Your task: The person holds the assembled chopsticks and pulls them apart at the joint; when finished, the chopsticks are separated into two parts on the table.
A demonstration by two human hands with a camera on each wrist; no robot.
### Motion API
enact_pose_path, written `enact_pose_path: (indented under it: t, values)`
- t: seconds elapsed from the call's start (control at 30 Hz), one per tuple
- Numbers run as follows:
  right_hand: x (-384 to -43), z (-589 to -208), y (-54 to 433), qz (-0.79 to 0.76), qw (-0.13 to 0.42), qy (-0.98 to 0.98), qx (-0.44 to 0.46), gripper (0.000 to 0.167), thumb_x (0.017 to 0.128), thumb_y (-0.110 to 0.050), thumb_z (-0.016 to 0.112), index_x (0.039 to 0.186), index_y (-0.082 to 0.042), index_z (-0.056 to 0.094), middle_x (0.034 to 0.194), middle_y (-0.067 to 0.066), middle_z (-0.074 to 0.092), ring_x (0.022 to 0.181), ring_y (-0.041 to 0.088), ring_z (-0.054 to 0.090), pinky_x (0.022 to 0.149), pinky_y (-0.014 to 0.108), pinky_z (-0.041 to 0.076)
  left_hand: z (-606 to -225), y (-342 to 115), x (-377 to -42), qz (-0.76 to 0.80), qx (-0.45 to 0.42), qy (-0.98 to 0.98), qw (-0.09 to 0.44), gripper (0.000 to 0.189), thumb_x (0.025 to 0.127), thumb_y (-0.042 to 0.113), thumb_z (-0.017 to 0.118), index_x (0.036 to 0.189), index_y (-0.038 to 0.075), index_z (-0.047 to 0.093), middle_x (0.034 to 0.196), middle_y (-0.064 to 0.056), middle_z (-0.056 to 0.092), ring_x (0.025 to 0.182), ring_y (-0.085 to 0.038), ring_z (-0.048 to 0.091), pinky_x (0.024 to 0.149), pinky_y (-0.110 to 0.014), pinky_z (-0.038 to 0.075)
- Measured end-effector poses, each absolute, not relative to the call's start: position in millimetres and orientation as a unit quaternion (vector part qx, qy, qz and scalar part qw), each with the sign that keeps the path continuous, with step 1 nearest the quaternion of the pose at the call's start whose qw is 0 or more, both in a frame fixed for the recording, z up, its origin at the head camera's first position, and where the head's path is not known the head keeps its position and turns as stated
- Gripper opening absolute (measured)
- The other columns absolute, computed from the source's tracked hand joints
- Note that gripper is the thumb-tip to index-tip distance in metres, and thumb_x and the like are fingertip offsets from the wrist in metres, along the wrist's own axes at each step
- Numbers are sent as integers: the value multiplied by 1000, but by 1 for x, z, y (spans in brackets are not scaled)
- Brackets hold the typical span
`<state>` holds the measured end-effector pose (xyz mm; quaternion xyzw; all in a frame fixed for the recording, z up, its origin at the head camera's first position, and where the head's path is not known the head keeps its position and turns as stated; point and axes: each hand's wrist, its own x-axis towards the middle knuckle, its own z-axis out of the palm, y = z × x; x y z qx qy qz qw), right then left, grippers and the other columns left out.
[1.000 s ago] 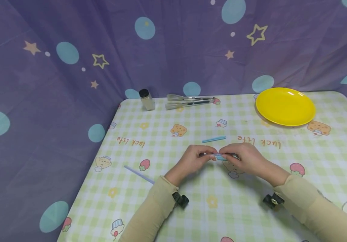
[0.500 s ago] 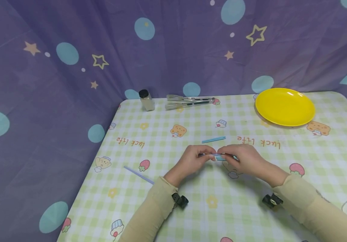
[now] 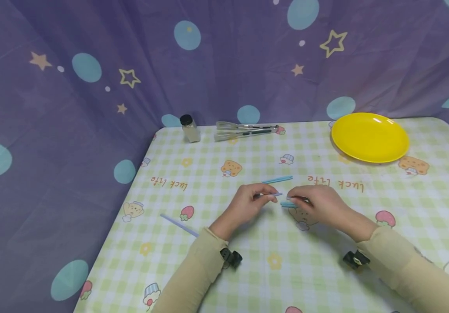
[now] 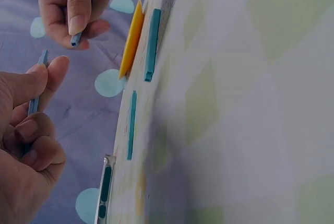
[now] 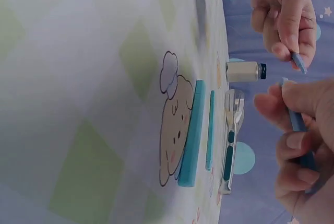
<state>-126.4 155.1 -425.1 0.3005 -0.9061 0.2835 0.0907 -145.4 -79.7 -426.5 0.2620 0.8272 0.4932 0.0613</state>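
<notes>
My left hand [image 3: 246, 203] pinches a slim bluish-purple stick piece [image 3: 278, 194] between thumb and forefinger, its narrower tip [image 4: 44, 54] pointing toward the other hand. Opposite it, my right hand [image 3: 320, 203] grips a second piece of like colour [image 5: 298, 122], mostly covered by the fingers. A small gap separates the two facing ends. Below the right fingertips lies a short teal stick bundle [image 3: 288, 204] on the table, and a similar teal one [image 3: 279, 179] lies behind the hands. A longer purple stick [image 3: 179, 225] rests left of the left forearm, which partly hides it.
A yellow plate [image 3: 369, 138] sits at the back right. Along the back edge lie metal tongs [image 3: 246, 131] with dark grips, beside a black-capped jar [image 3: 190, 129]. A purple curtain [image 3: 224, 65] hangs behind the checkered tablecloth [image 3: 248, 282].
The two purple pieces, earlier end to end between the touching hands, have come apart. My left hand has shifted slightly up and left, the right slightly to the right.
</notes>
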Motion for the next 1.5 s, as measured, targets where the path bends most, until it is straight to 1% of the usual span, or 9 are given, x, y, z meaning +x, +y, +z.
enact_pose_path:
  t: [0.17, 0.33, 0.43, 0.57, 0.67, 0.8, 1.03, 1.23, 1.5]
  values:
    - [-129, -426, 160, 303, 75, -917, 250, 7, 88, -21, 74, 88, -15, 74, 80, -9, 70, 67, 6, 59, 64, 33, 48, -425, -81, -153, 458, 263, 847, 61, 19, 100, 13, 56, 113, 14, 69, 101, 3, 72, 61, -15, 52, 60, -24, 41]
    - [-134, -429, 165, 326, 24, -919, 223, 11, 93, -9, 65, 99, -7, 74, 90, 2, 72, 68, 11, 55, 65, 33, 46, -430, -79, -164, 413, 263, 870, 52, 25, 101, 8, 52, 122, 10, 65, 104, 1, 73, 72, -18, 61, 68, -25, 43]
    - [-136, -431, 167, 338, 3, -916, 217, 15, 94, -5, 63, 104, -5, 73, 97, 6, 72, 77, 15, 60, 71, 37, 49, -436, -73, -172, 394, 233, 889, 28, 20, 98, 10, 58, 115, 9, 69, 100, 3, 74, 85, -10, 67, 76, -23, 48]
    - [-140, -437, 167, 344, 7, -914, 213, 9, 92, -8, 67, 98, -8, 74, 96, 2, 72, 86, 19, 65, 80, 42, 50, -440, -60, -181, 370, 175, 912, -1, 12, 93, 15, 68, 101, 11, 75, 90, 5, 74, 81, -5, 67, 76, -22, 50]
    - [-142, -441, 165, 349, 9, -914, 208, 3, 89, -9, 71, 89, -10, 73, 87, -2, 71, 82, 17, 64, 79, 42, 50, -442, -50, -186, 354, 144, 924, -15, 7, 90, 17, 72, 93, 13, 77, 85, 5, 73, 78, -6, 66, 75, -22, 50]
    - [-145, -445, 160, 352, -1, -916, 193, 5, 86, -9, 74, 82, -11, 72, 80, -4, 69, 75, 14, 60, 75, 40, 48, -443, -39, -190, 339, 125, 932, -18, 5, 87, 19, 75, 85, 16, 77, 81, 8, 71, 76, -8, 62, 73, -22, 48]
    - [-148, -449, 155, 348, -42, -919, 180, 8, 86, -10, 74, 79, -14, 73, 79, -5, 68, 74, 13, 58, 73, 37, 47, -445, -28, -197, 284, 117, 952, -11, 8, 82, 24, 80, 78, 18, 76, 78, 7, 57, 76, -11, 49, 72, -25, 39]
    - [-150, -450, 154, 347, -76, -919, 170, 10, 87, -12, 73, 78, -15, 72, 77, -7, 67, 75, 12, 58, 76, 38, 46, -447, -23, -200, 265, 103, 959, -3, 11, 80, 25, 82, 76, 20, 73, 76, 7, 52, 76, -11, 47, 69, -25, 38]
    - [-152, -450, 156, 347, -80, -917, 179, 9, 87, -11, 73, 78, -14, 72, 78, -6, 68, 74, 11, 57, 75, 37, 47, -449, -21, -202, 217, 86, 972, 13, 13, 81, 27, 81, 76, 22, 70, 80, 6, 51, 81, -13, 48, 72, -28, 39]
